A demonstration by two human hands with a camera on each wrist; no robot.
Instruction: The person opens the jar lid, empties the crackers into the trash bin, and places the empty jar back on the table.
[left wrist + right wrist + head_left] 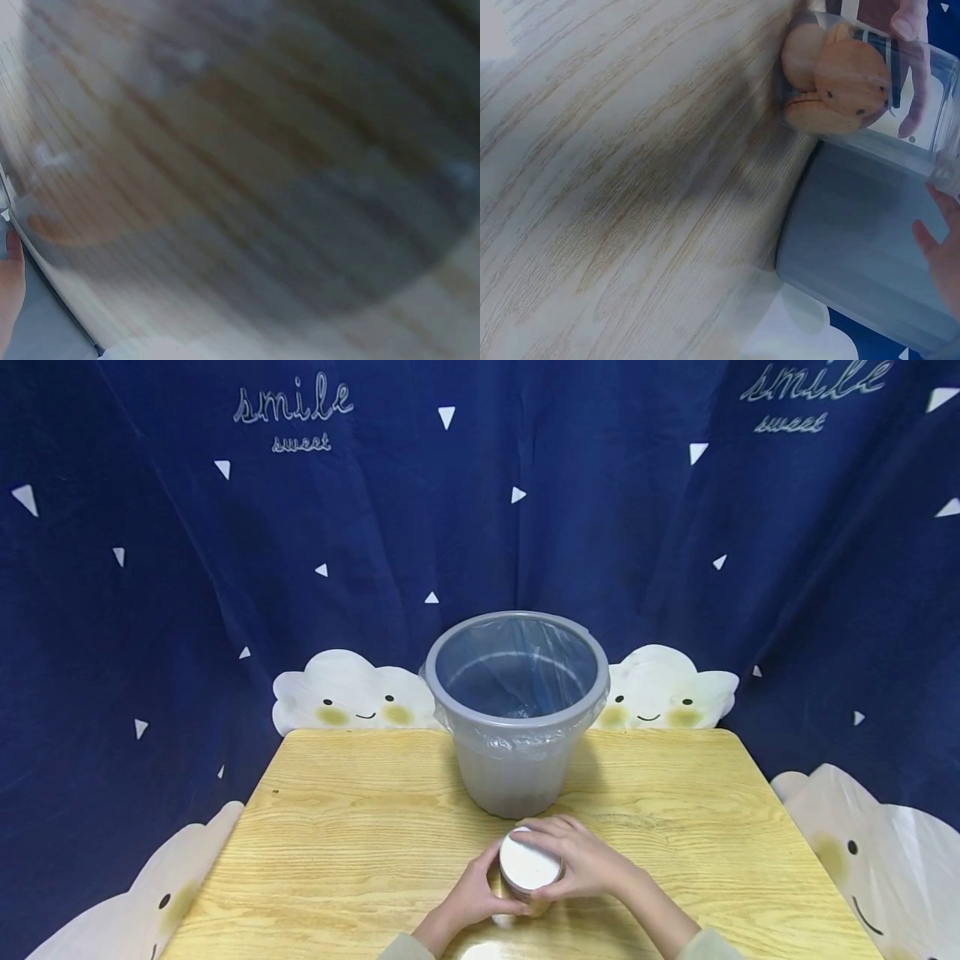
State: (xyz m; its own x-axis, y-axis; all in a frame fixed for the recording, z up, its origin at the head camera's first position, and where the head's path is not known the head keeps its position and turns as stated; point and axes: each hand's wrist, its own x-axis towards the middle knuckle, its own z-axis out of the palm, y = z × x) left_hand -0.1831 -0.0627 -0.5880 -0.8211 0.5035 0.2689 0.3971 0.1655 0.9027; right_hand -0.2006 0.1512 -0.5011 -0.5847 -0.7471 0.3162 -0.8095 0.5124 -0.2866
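A clear jar (907, 154) with a white round lid (530, 862) stands upright near the front middle of the table. Several orange-brown macarons (847, 79) lie at its bottom, seen through the wall in the right wrist view. My left hand (480, 892) grips the jar body from the left, its thumb at the near side. From the right, my right hand (581, 857) holds the lid, with fingers over the far rim and the thumb at the near rim. The left wrist view is mostly a blur of wood grain seen through something translucent.
Just behind the jar stands a grey bucket (517, 768), lined with a clear plastic bag folded over its rim. The wooden table (337, 827) has rounded back corners. A dark blue curtain (360, 510) with white triangles and smiling clouds surrounds it on the back and sides.
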